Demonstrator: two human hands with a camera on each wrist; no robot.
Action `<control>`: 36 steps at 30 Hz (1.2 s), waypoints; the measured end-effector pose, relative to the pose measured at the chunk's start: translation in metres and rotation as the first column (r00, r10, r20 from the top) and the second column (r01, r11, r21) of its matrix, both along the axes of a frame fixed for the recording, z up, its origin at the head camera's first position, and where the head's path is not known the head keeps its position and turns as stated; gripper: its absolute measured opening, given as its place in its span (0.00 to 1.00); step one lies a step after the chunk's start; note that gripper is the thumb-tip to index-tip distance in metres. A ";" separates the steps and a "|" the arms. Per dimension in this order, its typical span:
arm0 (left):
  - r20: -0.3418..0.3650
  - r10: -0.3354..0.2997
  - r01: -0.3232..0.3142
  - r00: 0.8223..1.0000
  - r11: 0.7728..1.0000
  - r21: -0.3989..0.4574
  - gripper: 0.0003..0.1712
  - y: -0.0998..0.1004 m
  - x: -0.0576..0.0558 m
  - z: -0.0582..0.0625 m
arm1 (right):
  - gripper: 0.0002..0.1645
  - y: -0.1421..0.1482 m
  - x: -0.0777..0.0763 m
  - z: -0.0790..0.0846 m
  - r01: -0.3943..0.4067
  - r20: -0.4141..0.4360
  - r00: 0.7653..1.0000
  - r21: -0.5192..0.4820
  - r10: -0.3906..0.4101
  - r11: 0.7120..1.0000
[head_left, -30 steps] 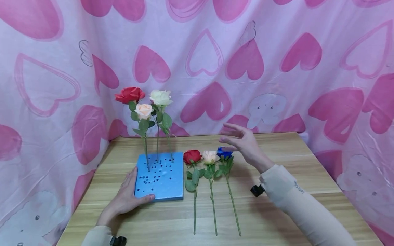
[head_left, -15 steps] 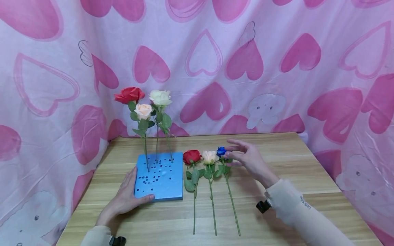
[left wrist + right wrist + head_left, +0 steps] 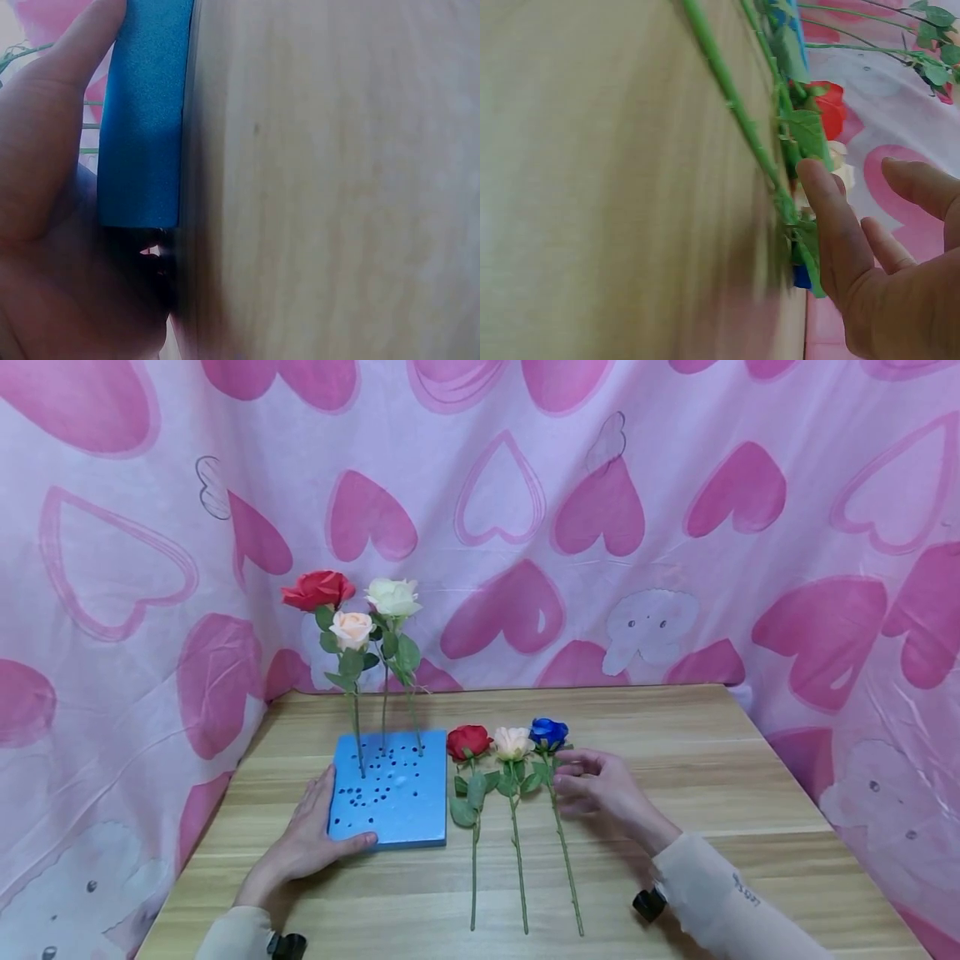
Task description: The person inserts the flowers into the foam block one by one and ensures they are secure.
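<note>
My left hand (image 3: 303, 842) rests at the near left corner of a blue foam block (image 3: 408, 822), fingers along its left side and thumb over the front edge. In the left wrist view the block's side (image 3: 146, 142) stands against the palm. At the right, my right hand (image 3: 609, 789) is beside the stem of a blue rose (image 3: 549, 733) lying on the table, its fingers spread near the leaves. From the right wrist, the green stem (image 3: 731, 94) passes the fingertips, with a gap between thumb and fingers.
A red rose (image 3: 468, 742) and a pale peach rose (image 3: 513, 744) lie left of the blue one, stems toward me. Standing in the block's holes are a red rose (image 3: 318, 591), a small peach rose (image 3: 352, 630) and a white rose (image 3: 393, 597). A heart-printed curtain (image 3: 502, 610) hangs behind the table.
My right hand has come down from above the blue rose's bloom, toward me, to beside its upper stem. The blue rose's stem has shifted slightly left. The left hand has stayed on the block.
</note>
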State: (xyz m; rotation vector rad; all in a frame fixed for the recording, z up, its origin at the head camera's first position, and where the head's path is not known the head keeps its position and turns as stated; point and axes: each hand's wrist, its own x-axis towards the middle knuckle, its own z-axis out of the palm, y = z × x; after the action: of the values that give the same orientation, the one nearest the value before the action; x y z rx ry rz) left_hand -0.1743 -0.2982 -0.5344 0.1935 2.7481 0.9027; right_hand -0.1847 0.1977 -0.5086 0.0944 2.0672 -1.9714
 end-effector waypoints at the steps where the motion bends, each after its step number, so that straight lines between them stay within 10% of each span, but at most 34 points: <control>1: -0.001 -0.001 0.001 1.000 1.000 -0.002 0.84 0.000 0.000 0.000 | 0.37 0.000 0.001 -0.002 0.000 0.005 1.000 0.008 0.000 1.000; 36: 0.007 -0.001 0.001 1.000 1.000 -0.005 0.84 0.001 -0.002 0.000 | 0.35 -0.020 0.009 -0.015 0.028 0.050 0.997 0.372 -0.050 0.928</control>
State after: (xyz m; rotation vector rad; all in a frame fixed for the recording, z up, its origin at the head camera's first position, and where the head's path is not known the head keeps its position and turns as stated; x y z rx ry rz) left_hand -0.1761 -0.2975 -0.5341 0.1901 2.7440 0.8945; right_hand -0.1756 0.1782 -0.5234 0.2692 2.3896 -1.5501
